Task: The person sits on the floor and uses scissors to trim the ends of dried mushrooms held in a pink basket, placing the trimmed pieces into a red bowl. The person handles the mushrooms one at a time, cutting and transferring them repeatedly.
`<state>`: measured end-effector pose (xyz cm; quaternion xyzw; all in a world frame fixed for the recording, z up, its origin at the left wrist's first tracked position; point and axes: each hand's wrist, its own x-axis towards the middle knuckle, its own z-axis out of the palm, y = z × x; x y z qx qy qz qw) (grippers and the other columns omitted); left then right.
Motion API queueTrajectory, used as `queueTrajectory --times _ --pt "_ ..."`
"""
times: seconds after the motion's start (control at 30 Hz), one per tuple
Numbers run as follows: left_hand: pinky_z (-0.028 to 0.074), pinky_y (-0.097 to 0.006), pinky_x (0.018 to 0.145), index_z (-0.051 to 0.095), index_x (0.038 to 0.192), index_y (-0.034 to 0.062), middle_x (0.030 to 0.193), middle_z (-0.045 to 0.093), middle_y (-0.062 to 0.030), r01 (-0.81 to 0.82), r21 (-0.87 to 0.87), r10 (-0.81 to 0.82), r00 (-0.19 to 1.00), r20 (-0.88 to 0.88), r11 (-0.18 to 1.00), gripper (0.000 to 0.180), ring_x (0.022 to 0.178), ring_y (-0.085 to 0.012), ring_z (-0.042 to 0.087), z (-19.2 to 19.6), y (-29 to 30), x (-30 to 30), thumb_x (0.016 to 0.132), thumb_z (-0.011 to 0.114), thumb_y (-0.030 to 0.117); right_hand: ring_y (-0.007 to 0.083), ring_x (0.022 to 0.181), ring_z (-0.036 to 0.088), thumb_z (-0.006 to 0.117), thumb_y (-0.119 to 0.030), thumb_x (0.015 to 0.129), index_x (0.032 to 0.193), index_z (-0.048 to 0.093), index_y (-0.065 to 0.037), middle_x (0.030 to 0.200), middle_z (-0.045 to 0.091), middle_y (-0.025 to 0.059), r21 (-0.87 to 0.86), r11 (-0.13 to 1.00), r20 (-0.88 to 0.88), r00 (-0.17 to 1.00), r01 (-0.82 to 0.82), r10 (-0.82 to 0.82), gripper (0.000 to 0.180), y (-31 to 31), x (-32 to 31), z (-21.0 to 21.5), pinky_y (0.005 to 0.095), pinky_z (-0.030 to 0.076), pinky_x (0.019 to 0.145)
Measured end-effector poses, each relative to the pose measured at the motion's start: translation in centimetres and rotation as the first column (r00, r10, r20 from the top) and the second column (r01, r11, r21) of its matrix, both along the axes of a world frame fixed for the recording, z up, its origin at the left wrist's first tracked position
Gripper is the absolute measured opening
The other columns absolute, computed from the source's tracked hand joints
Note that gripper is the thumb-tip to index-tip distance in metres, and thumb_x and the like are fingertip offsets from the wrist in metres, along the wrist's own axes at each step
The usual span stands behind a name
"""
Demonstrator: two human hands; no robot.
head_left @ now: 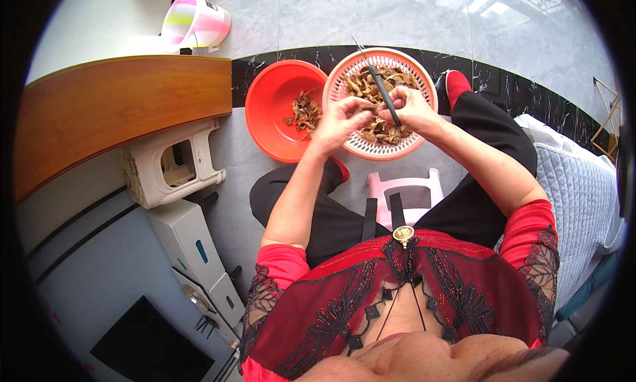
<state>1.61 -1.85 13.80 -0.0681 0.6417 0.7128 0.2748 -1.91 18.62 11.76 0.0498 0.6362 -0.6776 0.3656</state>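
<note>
Over the white-and-pink slotted basket [429, 94] my two hands meet, fingertips close together. My left hand [344, 120] is closed in a pinch on a small brown dried piece [368, 108]. In my right hand [409, 110] lies a knife-like tool [381, 87] with a long dark handle; its thin tip points away from me. The right fingertips also reach toward the brown piece. Many curled brown dried pieces [366, 85], perhaps mushroom, fill the basket. To its left stands a red basin [268, 110] with a smaller heap of brown bits [307, 114] on its right side.
A pink stool [434, 187] stands between my legs. At left are a wooden panel [126, 104], a white stool lying on its side [149, 163] and a pale drawer unit [189, 246]. A colourful bucket [211, 26] sits far left; a quilted cover [573, 183] is at right.
</note>
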Motion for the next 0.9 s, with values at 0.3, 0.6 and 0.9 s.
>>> queueTrajectory --times 0.3,0.6,0.9 --pt "0.051 -0.021 0.059 0.060 0.111 -0.0044 0.088 0.066 -0.0076 -0.270 -0.532 0.328 0.945 0.015 0.803 0.023 0.069 -0.0112 0.064 -6.9 -11.0 -1.1 0.088 0.054 -0.002 0.0130 0.061 0.061 0.077 -0.011 0.071 0.093 0.054 0.004 0.074 0.063 0.0097 0.012 1.000 0.011 1.000 -0.024 0.023 0.035 0.2 -0.2 0.4 0.0250 0.048 0.053" --pt "0.055 -0.025 0.056 0.047 0.126 -0.0112 0.102 0.063 -0.0203 -0.449 -0.619 0.620 0.780 0.080 0.645 0.040 0.066 -0.0174 0.067 -9.6 -15.5 -0.3 0.087 0.054 -0.004 0.0099 0.058 0.059 0.078 -0.008 0.072 0.087 0.051 -0.002 0.070 0.059 0.0040 0.010 0.999 0.005 0.999 -0.040 0.040 0.031 0.3 -0.3 0.6 0.0219 0.048 0.051" --pt "0.052 -0.024 0.062 0.066 0.101 -0.0002 0.088 0.068 -0.0067 -0.208 -0.585 0.098 0.972 -0.215 0.784 0.018 0.071 -0.0116 0.065 -4.3 -7.0 -1.3 0.084 0.064 0.006 0.0097 0.062 0.057 0.078 -0.027 0.073 0.088 0.057 0.002 0.073 0.060 0.0064 0.083 0.996 -0.060 0.997 -0.040 0.045 0.040 0.7 -0.4 0.7 0.0235 0.045 0.053"
